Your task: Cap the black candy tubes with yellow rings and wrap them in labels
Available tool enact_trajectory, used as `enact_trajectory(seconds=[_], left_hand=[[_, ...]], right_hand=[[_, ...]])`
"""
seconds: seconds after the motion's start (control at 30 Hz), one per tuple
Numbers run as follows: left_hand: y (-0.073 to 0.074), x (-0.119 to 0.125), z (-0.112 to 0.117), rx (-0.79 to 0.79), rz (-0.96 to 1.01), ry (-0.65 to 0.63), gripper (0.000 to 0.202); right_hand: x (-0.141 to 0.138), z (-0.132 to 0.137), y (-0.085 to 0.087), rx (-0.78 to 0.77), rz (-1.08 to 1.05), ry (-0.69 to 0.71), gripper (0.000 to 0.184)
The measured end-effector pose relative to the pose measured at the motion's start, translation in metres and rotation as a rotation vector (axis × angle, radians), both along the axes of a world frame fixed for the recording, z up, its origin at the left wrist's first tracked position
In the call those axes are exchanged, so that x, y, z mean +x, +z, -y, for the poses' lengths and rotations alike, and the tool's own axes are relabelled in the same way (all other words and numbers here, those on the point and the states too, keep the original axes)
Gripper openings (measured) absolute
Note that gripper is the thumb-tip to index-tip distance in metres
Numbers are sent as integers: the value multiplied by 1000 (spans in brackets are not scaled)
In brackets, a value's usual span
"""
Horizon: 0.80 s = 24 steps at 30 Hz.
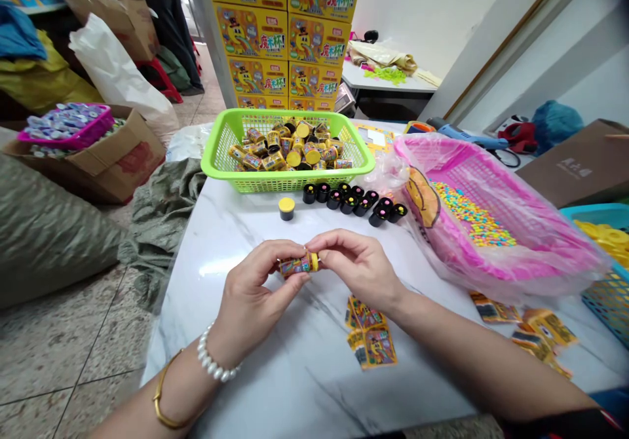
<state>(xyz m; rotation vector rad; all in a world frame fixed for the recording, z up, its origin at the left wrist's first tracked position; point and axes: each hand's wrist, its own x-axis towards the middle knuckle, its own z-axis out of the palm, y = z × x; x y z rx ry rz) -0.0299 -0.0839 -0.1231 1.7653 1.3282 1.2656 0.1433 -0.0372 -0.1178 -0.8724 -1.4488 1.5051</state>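
Between my two hands, over the middle of the table, lies a small cup [297, 265] on its side, with a printed wrapper around it and its yellow end to the right. The fingers and thumb of my left hand [263, 278] close round its left part. My right hand [356, 262] pinches the yellow end. Just beyond stands a black cup with a yellow lid [286, 208]. Several open black cups [361, 200] with small candies in them stand in a cluster to its right. Printed wrappers [373, 334] lie in a loose pile below my right hand.
A green basket [289, 180] of wrapped cups stands at the back. To the right, a pink basket [531, 262] lined with plastic holds colourful candies [472, 216]. More wrappers [540, 331] lie at right, near a blue basket [607, 295] of yellow lids. Yellow cartons [255, 29] are stacked behind.
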Motion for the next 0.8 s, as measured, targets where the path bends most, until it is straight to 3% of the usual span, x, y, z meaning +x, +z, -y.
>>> enact_trajectory(seconds=[0.17,0.27,0.4,0.53,0.63,0.8], left_hand=[[-4,5,2,61,-111,-2,22],[-6,6,2,6,-81,-13,21],[-2,4,-1,-135,70,25,18],[3,0,-4,-289,236,80,26],[6,0,-4,-274,277,56,28],[4,1,-2,-261,255,31,28]], right_hand=[[-2,4,2,-155,8,-31,21],[0,-1,-1,-228,21,-26,17],[4,-12,-3,-353,-71,91,22],[9,-15,-2,-91,-46,140,31],[11,-13,-3,168,56,114,33],[14,-13,-5,322,148,117,30]])
